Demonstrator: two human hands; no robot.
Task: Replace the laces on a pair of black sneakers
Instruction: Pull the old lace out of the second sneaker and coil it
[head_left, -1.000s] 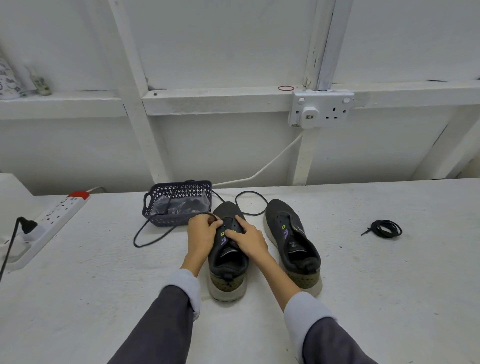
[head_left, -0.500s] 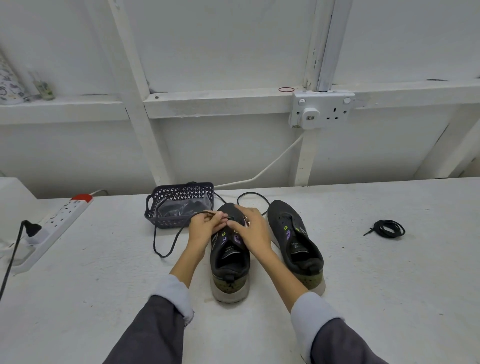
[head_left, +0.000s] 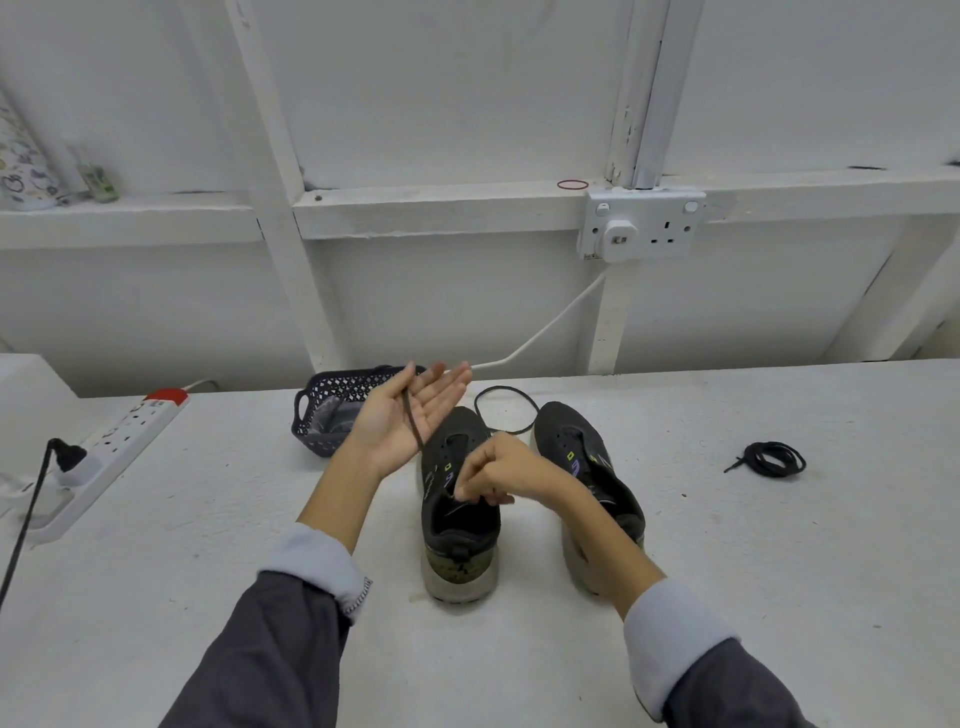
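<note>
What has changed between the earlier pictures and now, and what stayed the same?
The left hand rose off the left sneaker and opened, palm up; the lace now lies across it, its slack lifted from the table. The right hand drew back toward the heel, fingers pinching the lace. Right sneaker, basket and coiled lace stayed put.

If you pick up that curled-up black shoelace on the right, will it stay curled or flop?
The coiled black shoelace would probably flop and start uncoiling: nothing visible ties it, and one end already pokes out. The other thin black lace droops limply across the open left hand, so this one is likely just as soft and light.
</note>
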